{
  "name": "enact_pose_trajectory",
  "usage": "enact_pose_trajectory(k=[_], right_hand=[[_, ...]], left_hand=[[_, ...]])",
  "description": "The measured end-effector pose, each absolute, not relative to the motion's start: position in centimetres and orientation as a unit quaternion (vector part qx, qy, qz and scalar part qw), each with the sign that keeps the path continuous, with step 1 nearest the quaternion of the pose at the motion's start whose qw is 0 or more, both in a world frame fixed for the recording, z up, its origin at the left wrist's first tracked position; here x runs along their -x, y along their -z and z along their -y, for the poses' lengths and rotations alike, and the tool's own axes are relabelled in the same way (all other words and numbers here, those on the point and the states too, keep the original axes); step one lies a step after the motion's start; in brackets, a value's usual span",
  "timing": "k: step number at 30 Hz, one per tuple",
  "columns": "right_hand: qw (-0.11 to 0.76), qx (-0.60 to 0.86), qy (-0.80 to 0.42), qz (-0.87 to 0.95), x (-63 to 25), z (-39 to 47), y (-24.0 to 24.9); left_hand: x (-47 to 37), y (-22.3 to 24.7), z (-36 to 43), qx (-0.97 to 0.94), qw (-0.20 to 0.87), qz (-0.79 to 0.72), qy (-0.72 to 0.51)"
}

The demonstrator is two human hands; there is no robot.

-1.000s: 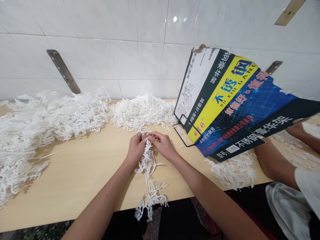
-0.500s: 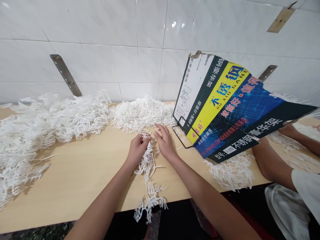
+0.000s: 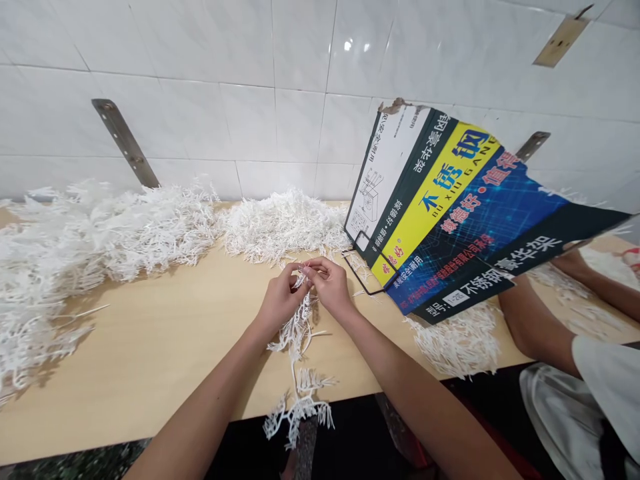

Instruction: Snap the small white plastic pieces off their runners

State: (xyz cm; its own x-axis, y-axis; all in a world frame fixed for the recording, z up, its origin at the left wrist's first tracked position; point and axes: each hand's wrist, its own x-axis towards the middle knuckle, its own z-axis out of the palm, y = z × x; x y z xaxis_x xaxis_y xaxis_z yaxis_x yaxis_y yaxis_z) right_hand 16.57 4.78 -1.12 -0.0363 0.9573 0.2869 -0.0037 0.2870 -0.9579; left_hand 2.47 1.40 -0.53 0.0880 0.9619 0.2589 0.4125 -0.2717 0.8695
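My left hand (image 3: 284,297) is closed in a pinch on the top of a chain of white branching plastic sprigs (image 3: 295,333). Against it, my right hand (image 3: 329,283) pinches at the same spot, its thumb and forefinger meeting the left fingertips. The small part between the fingertips is mostly covered. From the hands the chain trails toward me over the wooden tabletop (image 3: 150,353), and its lowest sprig (image 3: 300,408) hangs past the front edge. Just beyond my fingers lies a heap of loose white sprigs (image 3: 285,227).
A larger pile of white sprigs (image 3: 125,230) covers the left side. A printed cardboard sheet (image 3: 445,220) stands tilted at the right, with a black wire frame (image 3: 367,280) at its base. Behind it, another person's arm (image 3: 537,327) rests near more sprigs (image 3: 457,340).
My right hand has moved left from beside the chain, and its fingers have closed at my left fingertips. The left hand stays nearly in place. The view has shifted slightly.
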Motion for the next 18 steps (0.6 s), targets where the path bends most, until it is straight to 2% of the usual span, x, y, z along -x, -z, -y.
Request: enact_pose_trajectory(k=[6, 12, 18], right_hand=[[0.571, 0.436, -0.373, 0.587, -16.3, -4.0, 0.8], [0.607, 0.486, -0.326, 0.538, -17.0, -4.3, 1.3], [0.661, 0.469, -0.364, 0.458, -17.2, -5.6, 2.3]], left_hand=[[-2.6, 0.7, -1.0, -0.673, 0.314, -0.504, -0.441], [-2.6, 0.3, -1.0, -0.586, 0.376, -0.529, -0.486], [-3.0, 0.5, -1.1, -0.624, 0.383, -0.499, -0.464]])
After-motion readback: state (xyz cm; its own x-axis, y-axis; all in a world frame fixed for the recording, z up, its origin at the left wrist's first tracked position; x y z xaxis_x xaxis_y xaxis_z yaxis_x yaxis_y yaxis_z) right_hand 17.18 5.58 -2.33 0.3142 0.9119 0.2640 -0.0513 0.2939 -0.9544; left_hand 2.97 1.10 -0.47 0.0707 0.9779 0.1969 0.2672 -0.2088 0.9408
